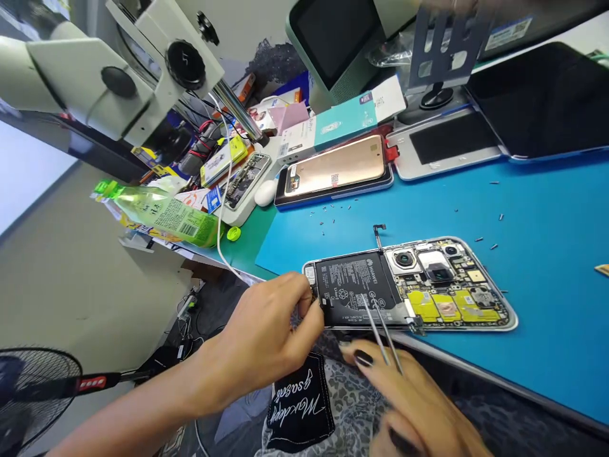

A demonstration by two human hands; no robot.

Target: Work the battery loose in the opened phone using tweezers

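An opened smartphone (451,282) lies on the blue mat, its battery (349,279), cameras and yellow-covered boards exposed. A thin flex cable (378,236) sticks up from its far edge. My left hand (266,320) is closed in a pinch at the phone's left end; a small dark piece shows by the fingertips, but what they grip is hidden. My right hand (419,393), fingers closed, holds metal tweezers (383,333). The tweezer tips are slightly apart and appear over the battery's near part; whether they touch it I cannot tell.
Several small screws (495,246) lie scattered on the blue mat (547,292). Behind are another phone (337,171), a grey panel (447,143) and a tablet (537,95). A microscope (99,82) overhangs the left, above a green bottle (166,212) and a white cable.
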